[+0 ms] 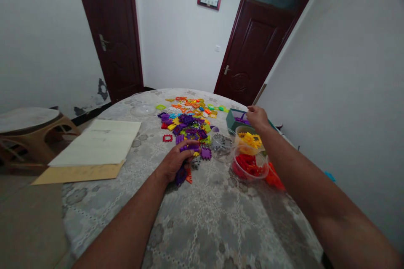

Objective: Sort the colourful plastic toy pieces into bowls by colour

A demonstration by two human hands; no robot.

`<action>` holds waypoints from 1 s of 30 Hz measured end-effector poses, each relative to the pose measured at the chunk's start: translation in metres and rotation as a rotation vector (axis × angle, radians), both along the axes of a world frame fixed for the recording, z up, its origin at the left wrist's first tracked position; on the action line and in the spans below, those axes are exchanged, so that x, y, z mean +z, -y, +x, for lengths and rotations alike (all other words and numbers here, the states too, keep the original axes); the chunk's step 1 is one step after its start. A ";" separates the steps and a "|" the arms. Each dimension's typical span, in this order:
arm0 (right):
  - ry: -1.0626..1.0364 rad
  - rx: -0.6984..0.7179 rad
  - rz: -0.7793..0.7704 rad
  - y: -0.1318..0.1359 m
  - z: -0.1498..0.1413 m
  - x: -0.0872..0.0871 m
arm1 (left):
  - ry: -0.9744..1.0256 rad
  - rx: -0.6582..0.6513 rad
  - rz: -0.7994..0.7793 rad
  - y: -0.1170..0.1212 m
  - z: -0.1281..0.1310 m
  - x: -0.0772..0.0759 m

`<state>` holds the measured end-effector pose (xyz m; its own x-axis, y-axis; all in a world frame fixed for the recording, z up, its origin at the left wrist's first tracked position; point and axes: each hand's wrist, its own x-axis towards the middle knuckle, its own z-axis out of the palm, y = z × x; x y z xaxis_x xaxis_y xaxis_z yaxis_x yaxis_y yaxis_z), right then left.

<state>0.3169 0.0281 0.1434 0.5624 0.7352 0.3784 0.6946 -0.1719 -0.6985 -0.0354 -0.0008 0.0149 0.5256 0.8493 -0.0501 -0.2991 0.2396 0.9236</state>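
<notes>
Left hand [176,162]: fingers clamped on purple blocks [189,148], near the mixed pile [187,119]. Right hand [257,117]: at green box [230,122]; finger closure cannot be told. Clear tubs [251,149] apparently keep colours separate.

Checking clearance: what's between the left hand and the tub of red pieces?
In the head view, a purple square piece, then the clear tub of grey pieces, lie between the left hand and the tub of red pieces.

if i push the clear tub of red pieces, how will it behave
The tub likely slides rather than tips, looking wide and low. Its clear sides look thin, so may flex if squeezed. The red pieces lie loose inside, so would probably shift.
</notes>
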 end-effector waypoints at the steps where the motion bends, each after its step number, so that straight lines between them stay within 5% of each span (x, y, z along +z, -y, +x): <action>1: 0.025 0.005 -0.001 0.002 -0.002 -0.002 | 0.018 -0.005 -0.006 0.000 0.000 0.001; 5: 0.097 0.193 -0.061 0.018 -0.044 -0.016 | 0.041 -0.004 0.001 0.001 -0.001 0.001; 10: 0.313 0.816 -0.156 0.052 -0.128 -0.033 | 0.006 0.008 -0.006 -0.001 -0.001 -0.002; 13: 0.446 0.964 -0.138 0.065 -0.161 -0.044 | 0.013 0.021 -0.015 -0.001 -0.002 -0.002; 18: 0.511 0.907 -0.109 0.067 -0.172 -0.057 | 0.050 0.019 -0.053 -0.002 -0.002 0.000; 24: 0.421 0.829 -0.122 0.058 -0.144 -0.039 | 0.139 0.004 -0.127 -0.004 -0.004 0.002; 30: 0.373 0.245 -0.033 0.015 -0.058 -0.018 | 0.336 0.073 -0.212 -0.011 -0.008 0.002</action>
